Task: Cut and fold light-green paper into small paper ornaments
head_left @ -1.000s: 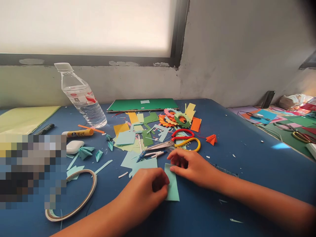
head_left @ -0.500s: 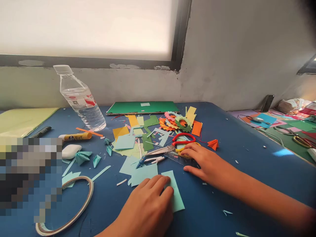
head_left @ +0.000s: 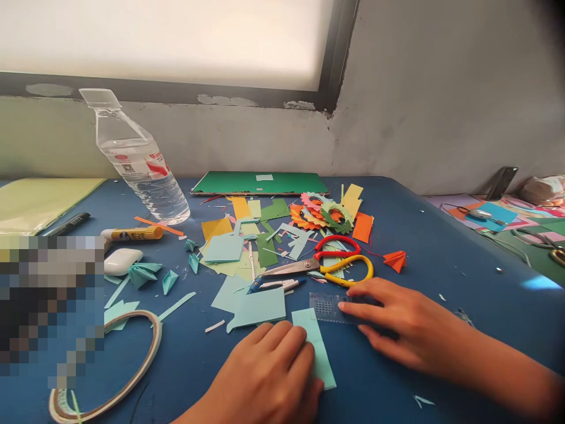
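1. Right now the teal paper strip lies flat on the blue surface, near the front edge, under our left hand. That hand is flat, fingers together, clamped on nothing, just pressing the strip's left side down.
2. Our right hand rests on a clear plastic ruler, fingers spread over its right part. It looks like a flat press, not a pinch; whether the thumb hooks under the ruler's edge we cannot tell.
3. The ruler sits just beside the strip's top end, touching or nearly so; its dotted left end is uncovered.
4. The step in hand, as we judge it, is lining the ruler up on the strip. To do it well we'd keep the left palm pressing so the paper can't skid, and slide the ruler low over the surface rather than lift it.
5. We'd square the ruler's edge against the strip's long side before bearing down, and keep fingertips back from the working edge.
6. Risk: loose offcuts under the ruler would tilt it; the light blue sheet lies just left of the strip.
7. Just beyond the ruler are red-and-yellow scissors, blades pointing left, and a blue pen.
8. Farther out: a scrap pile, cut paper rings, an orange folded piece, a green board.
9. Left side: a water bottle, a glue stick, a tape roll.
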Motion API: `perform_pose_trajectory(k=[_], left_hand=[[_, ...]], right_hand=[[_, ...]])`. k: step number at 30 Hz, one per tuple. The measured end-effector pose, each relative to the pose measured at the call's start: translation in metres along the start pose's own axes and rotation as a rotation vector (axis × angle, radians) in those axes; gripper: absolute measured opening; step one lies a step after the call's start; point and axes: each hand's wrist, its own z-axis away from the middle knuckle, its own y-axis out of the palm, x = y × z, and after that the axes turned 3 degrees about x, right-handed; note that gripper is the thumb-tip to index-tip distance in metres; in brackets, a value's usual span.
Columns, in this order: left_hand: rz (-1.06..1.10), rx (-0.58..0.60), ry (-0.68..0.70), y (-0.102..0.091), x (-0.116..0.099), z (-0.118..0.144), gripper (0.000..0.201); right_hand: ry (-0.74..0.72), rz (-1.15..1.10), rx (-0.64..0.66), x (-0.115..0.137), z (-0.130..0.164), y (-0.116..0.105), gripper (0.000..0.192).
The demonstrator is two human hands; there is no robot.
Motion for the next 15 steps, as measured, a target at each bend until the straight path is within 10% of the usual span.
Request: perform_pose_trajectory(k=[15], left_hand=[[-0.157, -0.128, 0.074, 0.01, 0.003, 0.003, 0.031]], right_hand=[[-0.236, 0.141, 0.018, 0.003, -0.009, 0.003, 0.037]])
